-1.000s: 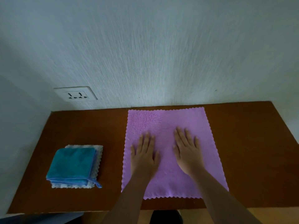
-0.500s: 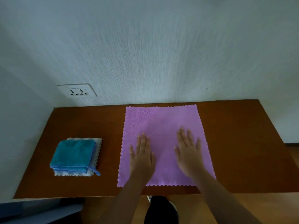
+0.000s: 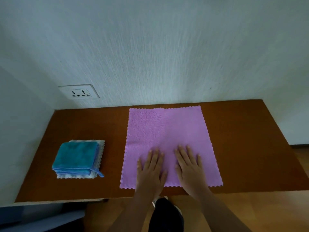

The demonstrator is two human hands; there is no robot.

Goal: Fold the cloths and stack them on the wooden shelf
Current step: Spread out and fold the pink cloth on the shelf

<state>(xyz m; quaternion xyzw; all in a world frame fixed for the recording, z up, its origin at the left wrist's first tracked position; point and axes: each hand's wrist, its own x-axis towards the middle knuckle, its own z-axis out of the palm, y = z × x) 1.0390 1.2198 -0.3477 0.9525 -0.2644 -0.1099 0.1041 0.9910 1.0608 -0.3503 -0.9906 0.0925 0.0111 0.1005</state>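
Palms down, my left hand (image 3: 150, 173) and my right hand (image 3: 190, 169) rest side by side on the near half of the purple cloth (image 3: 167, 129), fingers (image 3: 156, 154) straight and slightly spread, gripping nothing. My wrists cross its scalloped near edge. The cloth lies unfolded and flat on the wooden shelf (image 3: 250, 148), its near edge close to the shelf's front and its far edge close to the wall (image 3: 167, 47). Off to my left, well apart, a folded blue cloth (image 3: 76, 156) sits on a folded white cloth (image 3: 101, 148) whose scalloped edges show at the right and front. Farther back, a socket (image 3: 78, 93) is set in the wall above the shelf's left end.
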